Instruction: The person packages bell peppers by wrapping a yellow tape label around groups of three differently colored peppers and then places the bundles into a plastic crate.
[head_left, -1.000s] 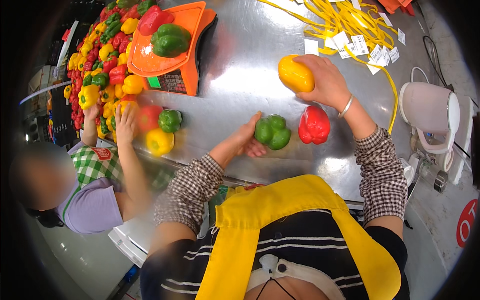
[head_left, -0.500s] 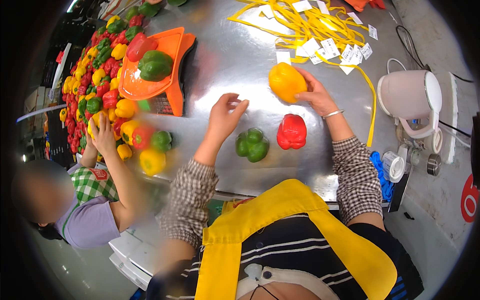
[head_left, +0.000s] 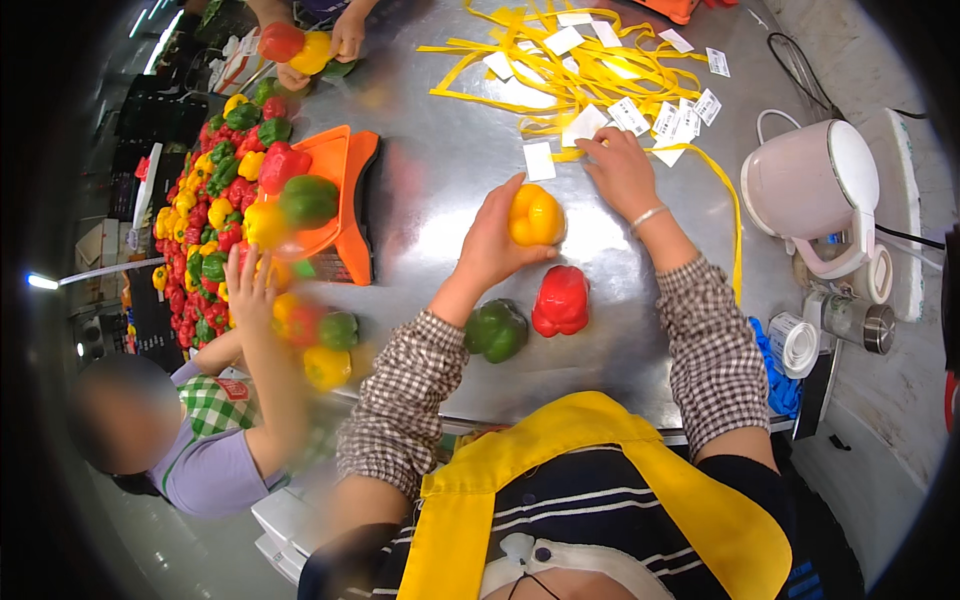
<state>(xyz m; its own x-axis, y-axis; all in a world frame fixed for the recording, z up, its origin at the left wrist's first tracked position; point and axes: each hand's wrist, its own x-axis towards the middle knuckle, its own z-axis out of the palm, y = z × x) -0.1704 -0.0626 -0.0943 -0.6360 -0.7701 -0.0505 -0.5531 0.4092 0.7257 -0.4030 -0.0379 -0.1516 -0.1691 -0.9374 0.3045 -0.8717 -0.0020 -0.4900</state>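
Note:
My left hand (head_left: 492,240) is wrapped round the left side of a yellow bell pepper (head_left: 536,214), thumb along its lower edge. Just beyond it, my right hand (head_left: 622,178) pinches a yellow strap (head_left: 568,155) close to its white label (head_left: 539,161). Nearer to me, a red bell pepper (head_left: 562,301) stands on the metal table (head_left: 430,200). To its left sits a green bell pepper (head_left: 497,331), partly covered by my left forearm. A tangle of yellow straps (head_left: 600,70) with white labels lies beyond my right hand.
An orange scale (head_left: 345,190) holding peppers stands left, beside a heap of mixed peppers (head_left: 215,200). A co-worker's hand (head_left: 248,285) reaches there; another person's hands (head_left: 347,38) hold peppers at the far left. A pink kettle (head_left: 810,190) and a white roll (head_left: 793,345) are at right.
The yellow pepper has passed from my right hand to my left. My right hand has moved up to the straps. The co-worker's hand has lifted a yellow pepper toward the scale.

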